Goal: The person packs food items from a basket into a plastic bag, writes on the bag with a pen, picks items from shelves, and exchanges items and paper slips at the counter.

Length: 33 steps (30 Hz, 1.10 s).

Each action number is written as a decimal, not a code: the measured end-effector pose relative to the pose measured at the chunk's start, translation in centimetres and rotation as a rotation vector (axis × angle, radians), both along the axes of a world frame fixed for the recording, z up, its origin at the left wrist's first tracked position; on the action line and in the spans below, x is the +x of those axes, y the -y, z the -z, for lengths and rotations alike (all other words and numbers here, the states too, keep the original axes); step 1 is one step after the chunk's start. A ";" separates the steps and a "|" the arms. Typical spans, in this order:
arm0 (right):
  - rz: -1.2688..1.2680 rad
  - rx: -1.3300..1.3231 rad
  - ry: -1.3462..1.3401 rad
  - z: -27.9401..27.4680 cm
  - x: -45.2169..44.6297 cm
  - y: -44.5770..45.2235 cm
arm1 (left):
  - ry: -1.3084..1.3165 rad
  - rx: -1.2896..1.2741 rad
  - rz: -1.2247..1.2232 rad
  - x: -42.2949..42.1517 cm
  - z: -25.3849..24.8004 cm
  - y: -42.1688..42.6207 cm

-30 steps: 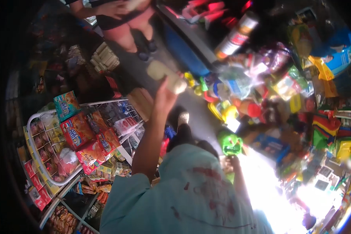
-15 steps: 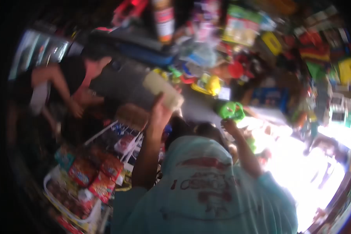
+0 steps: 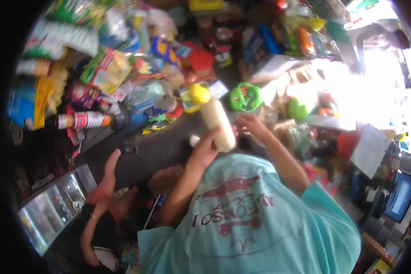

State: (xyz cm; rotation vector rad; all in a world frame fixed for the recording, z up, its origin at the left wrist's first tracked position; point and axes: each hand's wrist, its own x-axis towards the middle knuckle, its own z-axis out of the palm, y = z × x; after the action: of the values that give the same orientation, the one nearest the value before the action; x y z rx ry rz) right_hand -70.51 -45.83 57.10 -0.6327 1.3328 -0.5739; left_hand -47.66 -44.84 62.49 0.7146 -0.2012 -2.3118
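My left hand [image 3: 204, 148] is wrapped round the lower part of a pale cream, oblong pack [image 3: 217, 124], held tilted in front of my chest. What the pack contains cannot be made out. Just to its right is my right hand [image 3: 252, 127], its fingers curled in; whatever they may hold is hidden by blur. Beyond that hand stands a bright green basket-like container [image 3: 245, 97] with small items inside. A round yellow object [image 3: 199, 93] rests past the top end of the pack.
Bagged snacks [image 3: 106, 71] and a labelled bottle [image 3: 84, 120] crowd the left side. Another person [image 3: 102, 219] is at lower left, by a glass-fronted cooler [image 3: 52, 212]. A lit screen [image 3: 401, 196] stands at right. Strong glare washes out the upper right.
The view has turned, and the other person now appears lower. My left hand has brought the cream pack closer to my right hand. My right hand has drawn inward, below the green container.
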 end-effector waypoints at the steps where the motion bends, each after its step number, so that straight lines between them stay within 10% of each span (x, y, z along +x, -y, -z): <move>1: 0.047 -0.001 0.043 -1.2 -1.1 0.6 | 0.005 -0.008 0.042 -2.3 -0.3 0.6; 7: 0.183 0.097 0.336 -8.5 -10.9 4.0 | 0.055 -0.039 0.198 -14.8 -0.5 2.5; 16: 0.101 0.114 0.367 -3.6 -22.6 5.0 | 0.068 0.070 0.261 -26.4 0.5 4.1; 33: 0.933 -0.129 0.499 0.4 -30.9 1.6 | 0.397 -0.017 0.655 -26.0 1.8 11.7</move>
State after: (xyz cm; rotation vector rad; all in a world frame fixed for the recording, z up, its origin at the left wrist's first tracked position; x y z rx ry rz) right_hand -101.45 -47.38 56.70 0.0911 1.0581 -1.4728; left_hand -73.67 -56.58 60.72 1.2383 -0.7269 -2.7354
